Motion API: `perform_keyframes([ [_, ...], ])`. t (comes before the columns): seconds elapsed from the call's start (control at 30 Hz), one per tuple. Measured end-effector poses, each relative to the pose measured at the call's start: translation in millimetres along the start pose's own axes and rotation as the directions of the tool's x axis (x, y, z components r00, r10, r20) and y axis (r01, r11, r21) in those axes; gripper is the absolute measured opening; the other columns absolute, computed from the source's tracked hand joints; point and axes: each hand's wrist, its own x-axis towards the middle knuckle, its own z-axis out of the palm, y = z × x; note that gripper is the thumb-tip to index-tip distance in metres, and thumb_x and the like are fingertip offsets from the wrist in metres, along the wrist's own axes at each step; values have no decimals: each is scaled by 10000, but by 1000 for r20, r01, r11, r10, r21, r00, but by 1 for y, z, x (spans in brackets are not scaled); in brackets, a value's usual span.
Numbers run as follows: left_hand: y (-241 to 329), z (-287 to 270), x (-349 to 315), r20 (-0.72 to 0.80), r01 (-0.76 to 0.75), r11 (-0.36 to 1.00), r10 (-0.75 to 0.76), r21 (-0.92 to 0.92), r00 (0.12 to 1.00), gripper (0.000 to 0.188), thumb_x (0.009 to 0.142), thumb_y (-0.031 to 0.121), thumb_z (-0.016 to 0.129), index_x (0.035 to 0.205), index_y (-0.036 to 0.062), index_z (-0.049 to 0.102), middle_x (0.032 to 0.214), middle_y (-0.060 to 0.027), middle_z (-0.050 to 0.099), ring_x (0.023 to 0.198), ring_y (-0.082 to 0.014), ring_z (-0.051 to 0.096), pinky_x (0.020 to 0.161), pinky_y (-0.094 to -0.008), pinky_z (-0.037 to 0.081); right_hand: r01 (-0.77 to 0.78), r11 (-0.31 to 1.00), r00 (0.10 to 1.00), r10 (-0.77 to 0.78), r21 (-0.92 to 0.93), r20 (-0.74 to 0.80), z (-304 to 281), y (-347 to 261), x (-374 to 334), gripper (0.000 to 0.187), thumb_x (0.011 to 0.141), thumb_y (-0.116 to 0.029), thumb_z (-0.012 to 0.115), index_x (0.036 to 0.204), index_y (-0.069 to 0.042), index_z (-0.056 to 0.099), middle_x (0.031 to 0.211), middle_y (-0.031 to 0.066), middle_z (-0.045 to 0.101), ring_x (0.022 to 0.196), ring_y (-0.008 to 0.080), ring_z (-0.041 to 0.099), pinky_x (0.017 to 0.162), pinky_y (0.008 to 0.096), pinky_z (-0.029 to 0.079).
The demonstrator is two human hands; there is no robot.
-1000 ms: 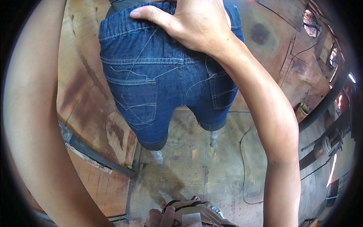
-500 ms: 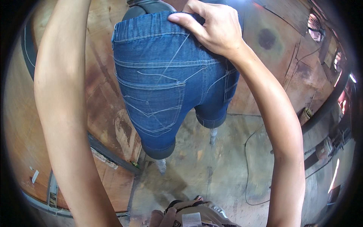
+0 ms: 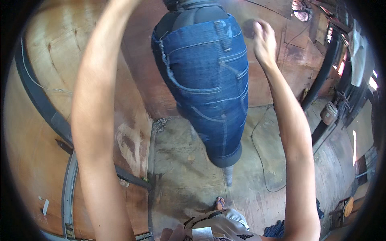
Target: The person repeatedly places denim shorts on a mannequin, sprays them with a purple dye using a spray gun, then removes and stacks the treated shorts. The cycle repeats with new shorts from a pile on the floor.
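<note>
Holding your right hand (image 3: 265, 43) just beside the blue denim shorts (image 3: 205, 76), you are leaving a gap between its fingers and the cloth; those fingers are bending loosely, only partly spread, and gripping nothing that shows. Your left forearm (image 3: 96, 120) is running out past the top edge, so the left hand is lying out of sight and I cannot tell whether it is gripping or touching anything.

The shorts are sitting on a dark dress form (image 3: 189, 18), between your two forearms, with the waistband standing left of your right hand and at about its height. The form is showing above the waistband and below the near leg's hem, where a pale wrapped rod (image 3: 228, 176) is pointing down.

The near leg is hiding most of the other one. Blur is softening your right fingertips and the stitching.
</note>
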Motion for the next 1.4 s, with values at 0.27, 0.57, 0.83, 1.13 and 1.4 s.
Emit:
perform_keyframes([
  [0.27, -42, -14, -147, 138, 467, 814, -537, 346, 832, 1007, 822, 632, 690, 1496, -27, 338, 1529, -294, 344, 1441, -378, 330, 1175, -468, 277, -547, 822, 786, 569, -155, 242, -221, 77, -214, 256, 1006, -178, 564, 1187, -3, 607, 1024, 96, 668, 930, 171, 631, 873, 309, 490],
  [0.57, -8, -14, -150, 228, 516, 798, -590, 310, 775, 728, 958, 566, 494, 1456, 37, 465, 1537, -173, 401, 1441, -301, 345, 1205, -426, 204, -595, 689, 793, 587, -414, -162, -408, 168, -218, 309, 975, -189, 606, 1227, -13, 577, 1127, 179, 682, 1059, 287, 662, 937, 383, 495],
  [0.83, 74, 7, -124, 91, 632, 612, -749, 475, 656, 824, 967, 478, 588, 1480, -108, 321, 1516, -309, 351, 1379, -383, 399, 1145, -434, 334, -516, 539, 857, 306, -666, -415, -524, 332, -117, 607, 867, -290, 729, 1357, -7, 511, 1307, 240, 538, 1223, 398, 529, 1041, 450, 425],
  [1.13, 51, -19, -145, -133, 548, 555, -616, 626, 776, 817, 896, 547, 625, 1402, -79, 487, 1404, -233, 523, 1347, -293, 468, 1135, -357, 308, -509, 841, 857, 515, -185, -17, -531, 403, -84, 285, 924, -228, 684, 1126, -34, 634, 1008, 69, 710, 618, 91, 560, 564, 254, 461],
  [1.4, 86, -1, -168, -248, 618, 455, -639, 641, 728, 1178, 719, 723, 711, 1419, -163, 376, 1221, -358, 592, 1170, -372, 611, 1034, -389, 448, -773, 628, 634, 759, -88, -147, -490, 339, -77, 625, 961, -597, 543, 1171, -17, 650, 866, 72, 716, 438, 59, 393, 415, 239, 310],
])
